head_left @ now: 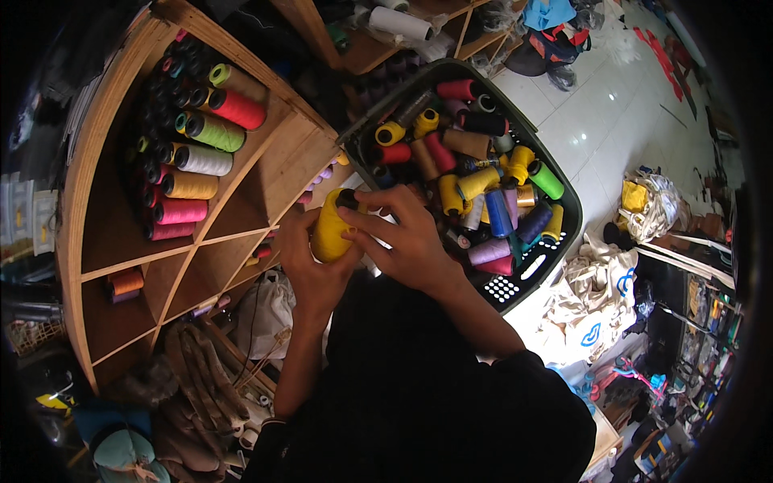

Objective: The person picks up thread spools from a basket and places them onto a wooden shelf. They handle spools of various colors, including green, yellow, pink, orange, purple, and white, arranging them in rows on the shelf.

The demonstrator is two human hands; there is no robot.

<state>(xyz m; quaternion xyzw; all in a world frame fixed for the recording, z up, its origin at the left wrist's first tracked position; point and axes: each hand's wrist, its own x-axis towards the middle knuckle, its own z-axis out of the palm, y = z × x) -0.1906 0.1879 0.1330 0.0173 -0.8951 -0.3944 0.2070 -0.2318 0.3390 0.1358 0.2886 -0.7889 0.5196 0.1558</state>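
A yellow thread spool (330, 229) with a dark core end is held up between my two hands. My left hand (302, 262) wraps round its lower left side, with the thumb along the bottom. From the right, my right hand (407, 237) grips the spool near its dark top, fingertips pressed on the thread. Just beyond my right hand stands a dark plastic basket (564, 193) full of spools in many colours, yellow ones (479, 183) among them. To the left, a wooden shelf (278, 173) holds stacked spools, including a red one (237, 110) and a lime green one (216, 133).
An orange spool (126, 282) lies in a lower shelf compartment. White cloth bags (592, 302) lie right of the basket on the tiled floor (596, 121). Brown cloth (201, 378) hangs at lower left. Large white cones (401, 24) sit on a far shelf.
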